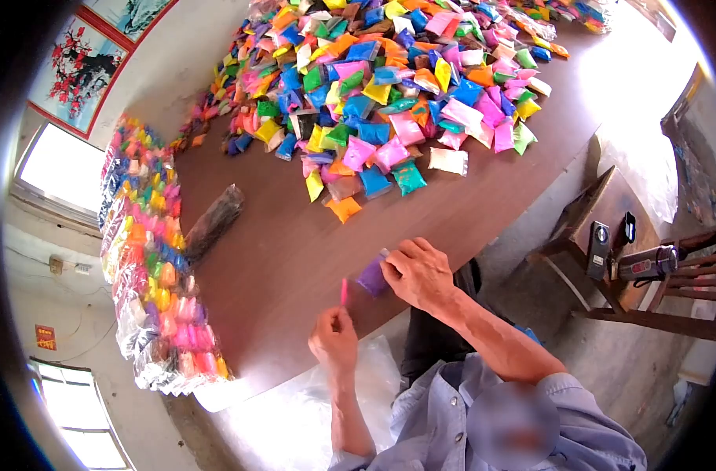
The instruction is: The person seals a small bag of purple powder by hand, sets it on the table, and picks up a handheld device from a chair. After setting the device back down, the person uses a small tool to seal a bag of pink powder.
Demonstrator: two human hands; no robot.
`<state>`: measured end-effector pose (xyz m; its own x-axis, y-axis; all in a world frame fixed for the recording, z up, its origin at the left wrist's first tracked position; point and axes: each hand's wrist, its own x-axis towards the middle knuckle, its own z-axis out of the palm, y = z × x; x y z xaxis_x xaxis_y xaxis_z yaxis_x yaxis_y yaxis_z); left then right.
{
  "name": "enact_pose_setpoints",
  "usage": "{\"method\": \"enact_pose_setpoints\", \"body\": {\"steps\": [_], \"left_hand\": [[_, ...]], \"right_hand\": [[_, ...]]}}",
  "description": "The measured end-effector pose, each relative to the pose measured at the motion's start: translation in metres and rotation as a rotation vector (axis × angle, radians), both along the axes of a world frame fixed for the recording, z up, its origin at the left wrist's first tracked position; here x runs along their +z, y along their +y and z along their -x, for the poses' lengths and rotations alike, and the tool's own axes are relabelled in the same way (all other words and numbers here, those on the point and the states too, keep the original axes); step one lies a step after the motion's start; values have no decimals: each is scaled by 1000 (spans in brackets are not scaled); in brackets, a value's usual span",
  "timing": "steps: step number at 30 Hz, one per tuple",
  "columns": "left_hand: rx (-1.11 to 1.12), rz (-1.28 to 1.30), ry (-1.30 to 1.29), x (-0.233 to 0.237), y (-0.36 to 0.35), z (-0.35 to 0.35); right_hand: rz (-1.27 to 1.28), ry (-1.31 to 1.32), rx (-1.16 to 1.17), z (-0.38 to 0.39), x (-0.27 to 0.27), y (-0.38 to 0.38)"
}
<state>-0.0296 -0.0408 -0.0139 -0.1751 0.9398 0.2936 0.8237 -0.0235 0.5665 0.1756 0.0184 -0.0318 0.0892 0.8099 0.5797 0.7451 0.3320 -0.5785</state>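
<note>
Near the front edge of the brown table point(279, 275), my left hand point(334, 339) is closed in a pinch on a thin, bright pink strip point(344, 292) that points upward from the fingertips. To its right, my right hand point(418, 272) has its fingers closed on the upper corner of a small purple packet point(371, 276), a clear bag with purple filling. The packet hangs over the table close to the pink strip, with a gap between them.
A big heap of small coloured packets point(389, 86) covers the table's far side. Bundled bags of packets point(158, 275) line the left edge, beside a dark wrapped roll point(214, 222). At the right, a small wooden table point(601, 208) holds a bottle point(648, 262) and a dark device point(599, 250).
</note>
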Motion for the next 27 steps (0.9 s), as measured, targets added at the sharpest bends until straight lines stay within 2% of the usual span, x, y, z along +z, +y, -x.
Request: {"method": "enact_pose_setpoints", "body": {"steps": [4, 7, 9, 10, 17, 23, 25, 27], "left_hand": [[30, -9, -100, 12, -2, -6], [-77, -29, -168, 5, -9, -27], [-166, -105, -81, -5, -10, -32], [-103, -10, -114, -5, -11, -29], [63, -9, -139, 7, -1, 0], [-85, -64, -185, 9, -1, -44], [-157, -134, -41, 1, 2, -50], [-164, -133, -12, -2, 4, -43]], "right_hand": [[32, 8, 18, 0, 1, -2], [27, 8, 5, 0, 2, -1], [19, 13, 1, 0, -1, -1], [18, 11, -1, -1, -2, -1], [85, 50, 58, -3, 6, -3], [95, 27, 106, -5, 7, -3], [93, 26, 105, -7, 8, -4], [142, 34, 121, -7, 9, -4]]}}
